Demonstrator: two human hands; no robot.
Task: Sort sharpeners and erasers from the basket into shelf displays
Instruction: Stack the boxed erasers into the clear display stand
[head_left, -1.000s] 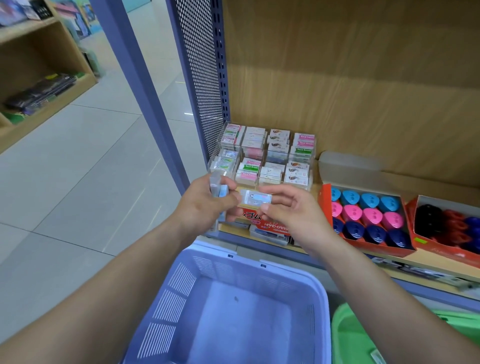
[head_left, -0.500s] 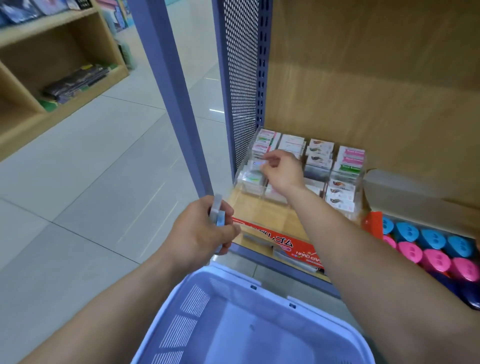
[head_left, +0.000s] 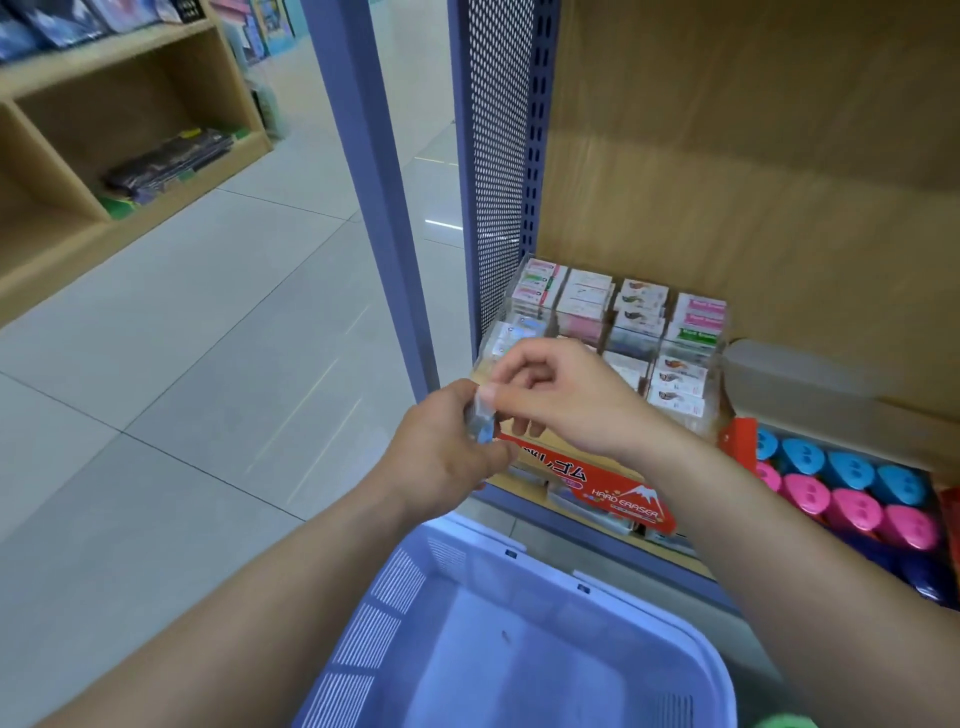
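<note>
Gripping what looks like a small stack of erasers (head_left: 480, 422) just in front of the eraser display (head_left: 639, 322), the left hand (head_left: 441, 460) steadies it while the right hand (head_left: 569, 400) pinches its top piece, likely for shelving.

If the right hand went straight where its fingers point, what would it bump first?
The small eraser pack gripped in the left hand. The right hand points leftward at it, fingertips right at its top; blur hides whether they touch.
</note>
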